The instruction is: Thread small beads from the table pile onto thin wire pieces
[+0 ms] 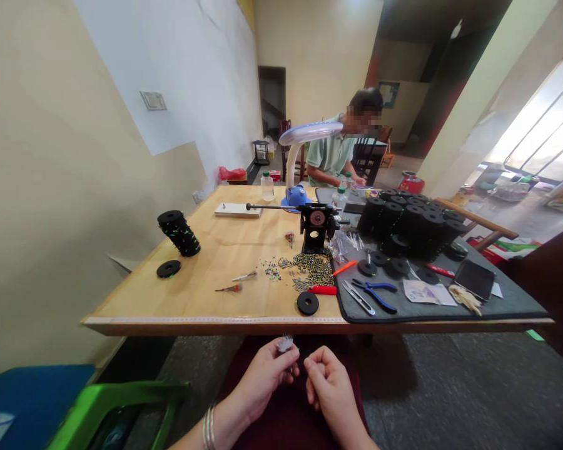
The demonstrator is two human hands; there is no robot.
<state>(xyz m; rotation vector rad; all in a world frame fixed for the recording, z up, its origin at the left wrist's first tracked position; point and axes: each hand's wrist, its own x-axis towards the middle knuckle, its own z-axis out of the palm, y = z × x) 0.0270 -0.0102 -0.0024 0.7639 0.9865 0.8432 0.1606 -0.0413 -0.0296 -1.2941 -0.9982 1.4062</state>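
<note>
Above my lap, just off the table's front edge, my left hand (271, 370) is closed in a pinch. A small bunch of thin silvery pieces (285, 343) sticks up from its fingertips; their kind is too small to tell. Close beside it, my right hand (329, 380) is also closed, thumb against fingers. Whatever it grips, if anything, is hidden. Nearest to both hands on the table (178, 306) lies a black foam ring (301, 307), with a red-handled tool (323, 290) behind it. Small dark-and-yellow pieces (315, 269) and coloured beads (272, 273) are spread behind these.
A black hand-cranked winder (316, 219) and a lamp (293, 169) stand mid-table. Stacked foam rings (181, 234) are at left; more (394, 215) stand on a grey mat (426, 309) with blue pliers (378, 294) and snips (359, 297). Another person (331, 153) sits behind. A green stool (103, 400) is left.
</note>
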